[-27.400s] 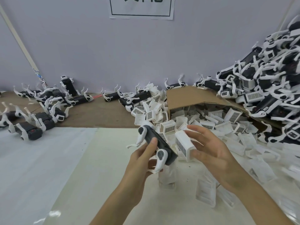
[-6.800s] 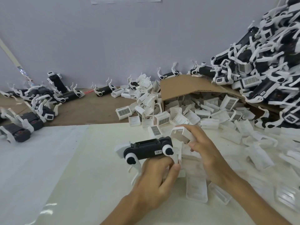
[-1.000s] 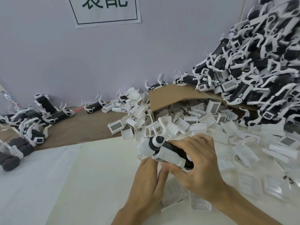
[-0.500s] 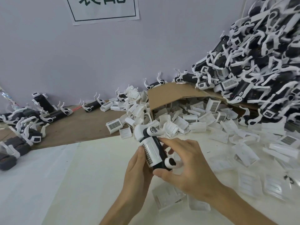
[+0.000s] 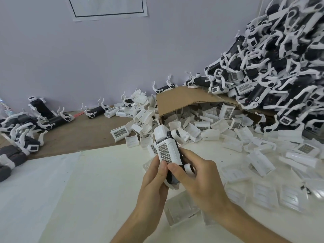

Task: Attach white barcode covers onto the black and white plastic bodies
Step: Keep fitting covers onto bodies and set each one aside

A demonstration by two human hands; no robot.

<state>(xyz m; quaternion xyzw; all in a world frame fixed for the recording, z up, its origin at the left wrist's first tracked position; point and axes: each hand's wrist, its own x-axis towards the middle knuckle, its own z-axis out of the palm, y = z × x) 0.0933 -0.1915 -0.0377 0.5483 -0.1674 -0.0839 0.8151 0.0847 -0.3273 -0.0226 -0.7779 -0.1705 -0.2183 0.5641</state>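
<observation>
One body [image 5: 169,174] held over the table [image 5: 105,172]: I see left hand [image 5: 154,179] and right hand [image 5: 198,181] both curled round its near end; long axis points away from me, cover [image 5: 167,151] barcode up; tipped box [image 5: 177,100] holds loose covers [image 5: 201,124]

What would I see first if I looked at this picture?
A huge pile of black and white bodies rises on the right. In the middle, the left hand and right hand hold one body with a barcode cover on it. Behind them, a cardboard box spills white covers.
</observation>
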